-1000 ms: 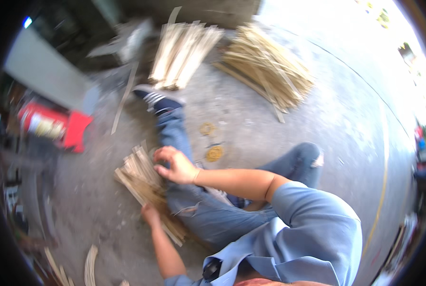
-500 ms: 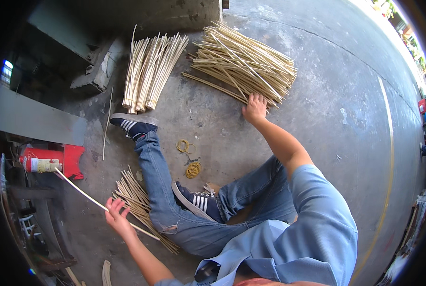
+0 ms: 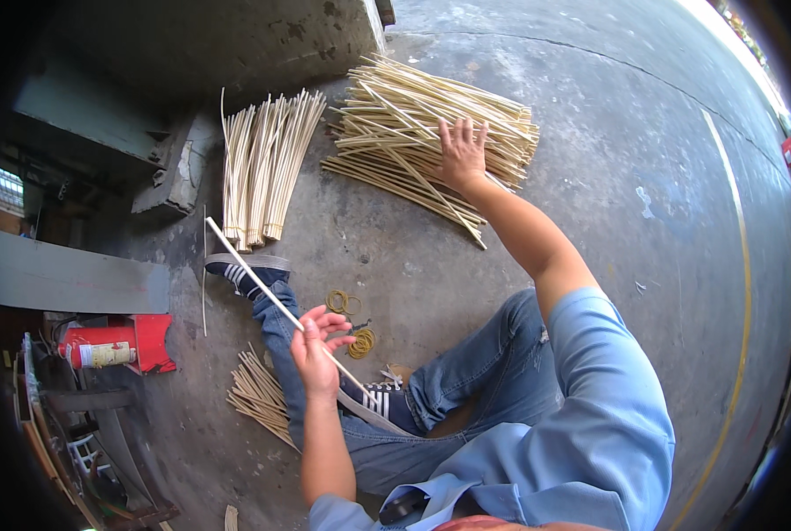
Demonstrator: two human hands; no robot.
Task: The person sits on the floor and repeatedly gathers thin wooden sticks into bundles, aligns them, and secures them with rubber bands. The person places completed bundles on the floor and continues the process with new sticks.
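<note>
My left hand holds one long pale wooden stick above my bent left leg, the stick slanting from beside my far shoe toward the nearer one. The thumb presses it while the other fingers are loosely spread. Across the floor, my right hand lies with spread fingers on a large loose pile of pale sticks. Whether any stick is under its palm is hidden. Left of that pile stand out tied bundles of sticks, side by side near my far shoe.
A smaller heap of sticks lies left of my leg. Yellow rubber bands rest on the floor between my legs. A red fire extinguisher lies at the left, near a grey beam. One thin stick lies alone beside the bundles.
My left hand has moved right with the stick, from over the small heap to over my leg. My right hand has shifted from the pile's near edge farther onto it; some near sticks have shifted.
</note>
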